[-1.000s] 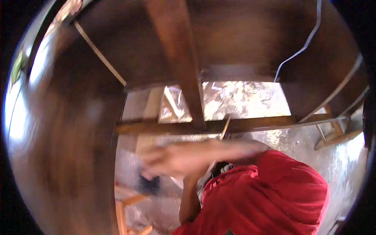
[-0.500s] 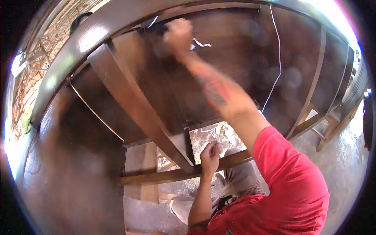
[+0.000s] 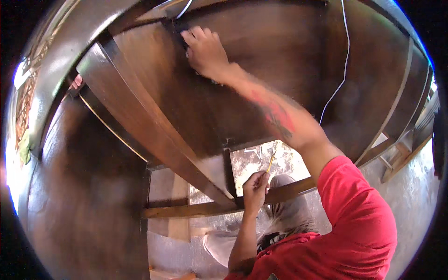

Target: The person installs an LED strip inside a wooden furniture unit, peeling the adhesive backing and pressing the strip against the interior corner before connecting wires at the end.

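My right hand (image 3: 205, 52) reaches up and across to the dark wooden panel (image 3: 266, 46), by an upright strip at its upper left. Its fingers are curled against the wood, and whatever they hold is hidden. A short white wire end (image 3: 185, 8) sticks out just above them. Lower down, my left hand (image 3: 255, 189) pinches a thin yellow stick (image 3: 271, 161), its kind unclear, pointing upward over a gap in the frame. The left wrist is close to the lower wooden rail (image 3: 186, 211).
A slanted wooden brace (image 3: 154, 121) crosses left of my hands. A long white wire (image 3: 346, 51) runs down the panel's right side. Another person's fingers (image 3: 77, 82) show at the left frame edge. A wooden stool-like frame (image 3: 396, 156) stands at the right.
My right hand has slowed and settled against the panel beside the upright strip. The white strip beside it is now out of sight. The view has shifted slightly; the left hand still holds the stick.
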{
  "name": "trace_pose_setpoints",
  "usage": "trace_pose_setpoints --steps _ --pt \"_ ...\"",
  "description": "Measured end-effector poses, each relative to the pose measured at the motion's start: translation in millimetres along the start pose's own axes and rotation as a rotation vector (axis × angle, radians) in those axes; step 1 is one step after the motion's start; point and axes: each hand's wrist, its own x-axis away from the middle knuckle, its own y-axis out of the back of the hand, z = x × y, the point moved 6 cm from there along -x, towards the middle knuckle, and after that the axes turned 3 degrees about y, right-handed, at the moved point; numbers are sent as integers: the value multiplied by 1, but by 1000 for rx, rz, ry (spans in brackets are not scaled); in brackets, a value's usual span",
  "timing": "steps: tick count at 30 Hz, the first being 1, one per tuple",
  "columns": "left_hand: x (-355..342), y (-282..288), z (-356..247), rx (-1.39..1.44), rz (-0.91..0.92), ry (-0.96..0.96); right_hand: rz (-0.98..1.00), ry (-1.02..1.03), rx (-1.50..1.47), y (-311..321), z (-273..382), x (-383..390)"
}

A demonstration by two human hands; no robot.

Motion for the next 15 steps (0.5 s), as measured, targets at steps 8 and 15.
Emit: trace_pose_setpoints --steps 8,15 --pt "47 -55 -1 -668 178 -296 590 -327 -304 -31 53 303" --pt "36 -17 -19 -519 144 -286 897 -698 -400 -51 25 271"
